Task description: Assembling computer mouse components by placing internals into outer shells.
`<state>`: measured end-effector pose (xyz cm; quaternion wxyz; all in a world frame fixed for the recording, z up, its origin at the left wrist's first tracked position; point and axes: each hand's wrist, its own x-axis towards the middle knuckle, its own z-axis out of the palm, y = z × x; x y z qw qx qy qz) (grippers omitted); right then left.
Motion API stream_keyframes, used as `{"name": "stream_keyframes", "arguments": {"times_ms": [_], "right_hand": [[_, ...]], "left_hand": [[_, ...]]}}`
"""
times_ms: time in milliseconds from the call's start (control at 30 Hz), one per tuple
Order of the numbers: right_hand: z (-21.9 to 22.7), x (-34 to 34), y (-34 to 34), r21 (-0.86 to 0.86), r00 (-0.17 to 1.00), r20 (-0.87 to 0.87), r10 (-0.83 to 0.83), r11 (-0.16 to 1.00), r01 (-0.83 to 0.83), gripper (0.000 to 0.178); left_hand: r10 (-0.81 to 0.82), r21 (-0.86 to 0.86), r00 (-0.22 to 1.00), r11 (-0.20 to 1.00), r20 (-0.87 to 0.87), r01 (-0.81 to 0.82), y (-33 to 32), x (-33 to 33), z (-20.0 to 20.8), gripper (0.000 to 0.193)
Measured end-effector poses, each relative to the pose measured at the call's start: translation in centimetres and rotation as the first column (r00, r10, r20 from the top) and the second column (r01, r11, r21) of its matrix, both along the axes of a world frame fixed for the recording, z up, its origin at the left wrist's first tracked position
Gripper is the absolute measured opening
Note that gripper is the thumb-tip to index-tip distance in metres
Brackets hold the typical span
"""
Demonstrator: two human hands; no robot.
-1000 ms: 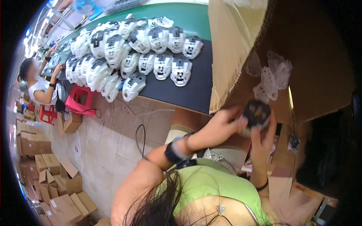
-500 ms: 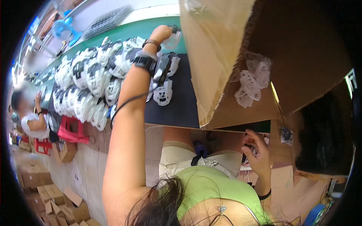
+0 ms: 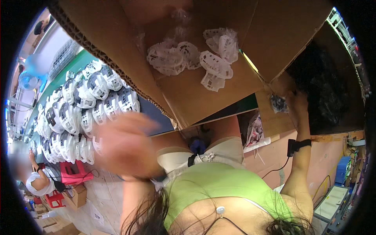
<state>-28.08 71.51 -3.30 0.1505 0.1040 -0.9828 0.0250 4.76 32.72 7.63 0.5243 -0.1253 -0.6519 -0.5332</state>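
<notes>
My left hand (image 3: 127,145) is smeared by motion in front of my body, near the stacked white plastic shells with dark inserts (image 3: 70,117); its fingers are unclear. My right hand (image 3: 297,103) reaches out at the right, at the edge of a carton with black plastic sheeting (image 3: 329,90) in it. Shadow hides its fingertips, so I cannot tell what they touch. Beside it lies a small dark piece in a clear bag (image 3: 279,103). In the open cardboard box (image 3: 184,102) ahead lie several translucent white slotted shells (image 3: 215,64), some with clear film around them.
A dark mat (image 3: 150,113) covers part of the green table. Farther left are a blue fan (image 3: 29,80), a red stool (image 3: 74,172) and a seated person (image 3: 39,180). Cartons (image 3: 58,225) stand on the floor. Blue bins (image 3: 342,170) are at the far right.
My left hand has come back from the far table toward my body. My right hand has moved outward to the right-hand carton. The view has turned right, showing more of the box's inside.
</notes>
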Motion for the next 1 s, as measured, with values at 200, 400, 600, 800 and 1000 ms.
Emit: {"name": "stream_keyframes", "arguments": {"times_ms": [200,400,600,800,1000], "right_hand": [[0.3,0.2,-2.4,-0.034,0.996,0.005,-0.09,0.995,0.09,0.029],[-0.5,-0.4,-0.7,-0.203,0.866,-0.499,-0.034,0.976,-0.079,0.029],[-1.1,-0.9,1.9,-0.967,0.996,-0.073,-0.046,0.247,-0.059,0.033],[-1.4,-0.2,1.3,-0.98,0.999,-0.036,-0.008,-0.194,-0.037,0.025],[7.3,8.8,-4.4,-0.822,0.913,-0.4,0.078,-0.472,-0.32,0.024]], "left_hand": [[0.496,-0.661,0.792,0.732,0.355,-0.163,5.8,-11.8,-6.1,0.043],[0.674,-0.769,0.7,0.57,0.237,-0.288,4.8,-15.1,-11.8,0.041],[0.653,-0.737,0.667,0.637,0.36,-0.225,4.3,-13.5,-9.0,0.025],[0.738,-0.679,0.598,0.614,0.313,-0.403,4.1,-11.8,-7.1,0.026],[0.234,0.241,0.887,0.907,0.397,-0.347,6.4,-10.3,-6.2,0.028]]}}
